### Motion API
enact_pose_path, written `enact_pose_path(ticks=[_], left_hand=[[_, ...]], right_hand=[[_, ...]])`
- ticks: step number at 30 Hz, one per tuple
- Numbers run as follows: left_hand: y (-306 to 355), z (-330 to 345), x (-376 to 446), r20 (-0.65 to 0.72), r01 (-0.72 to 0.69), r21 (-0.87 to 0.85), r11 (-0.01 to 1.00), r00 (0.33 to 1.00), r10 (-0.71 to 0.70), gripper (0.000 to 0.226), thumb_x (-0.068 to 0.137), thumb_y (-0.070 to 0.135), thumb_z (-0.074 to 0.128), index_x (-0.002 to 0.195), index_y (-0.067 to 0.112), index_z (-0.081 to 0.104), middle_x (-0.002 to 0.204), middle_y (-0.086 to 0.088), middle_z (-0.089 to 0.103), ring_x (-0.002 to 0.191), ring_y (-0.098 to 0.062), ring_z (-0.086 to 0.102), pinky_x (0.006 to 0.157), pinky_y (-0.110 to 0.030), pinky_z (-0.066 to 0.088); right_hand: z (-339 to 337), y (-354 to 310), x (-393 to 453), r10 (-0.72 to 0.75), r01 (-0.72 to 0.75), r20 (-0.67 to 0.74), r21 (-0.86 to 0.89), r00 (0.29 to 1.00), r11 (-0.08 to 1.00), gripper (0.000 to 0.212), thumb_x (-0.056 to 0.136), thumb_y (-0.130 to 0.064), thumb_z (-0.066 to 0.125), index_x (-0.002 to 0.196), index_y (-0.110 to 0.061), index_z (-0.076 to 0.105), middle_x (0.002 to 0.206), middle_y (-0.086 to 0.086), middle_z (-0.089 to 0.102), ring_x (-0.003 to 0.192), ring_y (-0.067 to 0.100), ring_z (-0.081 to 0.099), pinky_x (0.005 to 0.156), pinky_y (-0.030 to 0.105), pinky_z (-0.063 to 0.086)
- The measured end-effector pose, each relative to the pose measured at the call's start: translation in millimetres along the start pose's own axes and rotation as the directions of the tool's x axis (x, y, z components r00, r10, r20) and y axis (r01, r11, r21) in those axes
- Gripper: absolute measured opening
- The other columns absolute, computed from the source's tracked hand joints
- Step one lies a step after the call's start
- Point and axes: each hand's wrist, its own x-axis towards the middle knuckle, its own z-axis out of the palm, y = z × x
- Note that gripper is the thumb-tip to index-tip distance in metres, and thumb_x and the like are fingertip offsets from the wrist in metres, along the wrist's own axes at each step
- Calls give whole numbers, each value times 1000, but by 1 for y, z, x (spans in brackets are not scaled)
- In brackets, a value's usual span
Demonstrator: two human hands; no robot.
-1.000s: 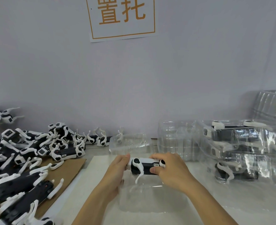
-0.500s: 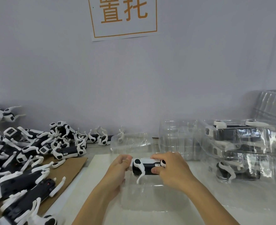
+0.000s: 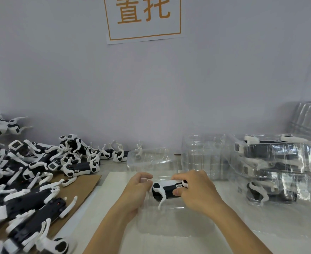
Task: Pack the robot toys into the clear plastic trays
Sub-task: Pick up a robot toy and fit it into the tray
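We clamp both our left hand and right hand on the robot toy; light, rigid body, thin legs look fragile

Two hands, the left hand and the right hand, hold one robot toy between them. One clear tray lies under it, one more empty tray sits beyond, and a stack of empty trays stands to the right; their number cannot be told. At least three packed trays are stacked far right. The loose toy pile on the left holds too many to count. One cardboard sheet and one wall sign complete the tally.
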Motion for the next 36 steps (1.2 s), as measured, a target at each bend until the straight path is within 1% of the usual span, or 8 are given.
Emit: enact_pose_path(ticks=[4,6,8,11,17,22,28,36], left_hand=[[1,-1,-3,41,38,-52,998,999,-36,25,90,14,56,105,30,66,112,1,66,68,-5,65,49,-19,44],[1,-1,-2,18,38,-40,998,999,-37,25,89,12,57,104,30,67,112,1,66,76,-8,65,54,-21,43],[2,1,1,-21,41,-3,999,999,-41,27,88,7,56,102,28,67,111,0,65,84,-13,62,55,-23,42],[4,4,3,-59,56,43,998,997,-54,30,86,3,53,102,25,65,106,-2,66,83,-15,59,46,-19,40],[2,3,1,-62,54,67,996,997,-50,30,85,5,53,101,27,66,105,-1,68,85,-15,60,53,-23,38],[1,2,-2,-42,1,54,999,999,1,20,79,32,61,98,30,65,110,3,65,102,-13,58,70,-31,40],[1,-5,-6,94,-28,77,997,995,21,52,63,50,74,110,35,59,116,7,63,105,-10,59,74,-30,40],[1,-3,-2,12,-55,201,978,998,54,25,89,36,70,109,33,56,116,7,63,102,-12,60,68,-28,40]], right_hand=[[-1,0,1,10,-10,4,14,1000,1000,5,85,-32,70,87,-33,66,71,-16,55,94,23,52,70,30,37],[0,0,0,7,-7,5,12,1000,1000,11,85,-32,70,80,-35,61,72,-16,53,94,23,51,70,30,37],[2,0,1,3,-3,2,-21,1000,1000,7,87,-34,68,89,-40,65,82,-16,52,99,21,47,80,31,40],[6,1,0,8,-8,-4,-85,1000,996,26,90,-38,65,116,-44,65,97,-12,47,102,15,34,89,30,32],[8,2,1,17,-17,0,-90,1000,996,27,91,-41,62,118,-46,62,96,-16,46,99,12,31,89,29,29],[7,2,2,27,-26,2,-83,1000,996,27,91,-42,62,117,-46,62,93,-17,43,100,13,33,88,29,29],[6,1,1,34,-33,8,-80,999,996,27,91,-42,62,118,-46,62,98,-14,45,101,13,33,87,29,28],[5,-2,-1,25,-25,-1,-100,1000,995,27,92,-41,61,119,-44,63,98,-11,45,99,14,31,86,29,27]])
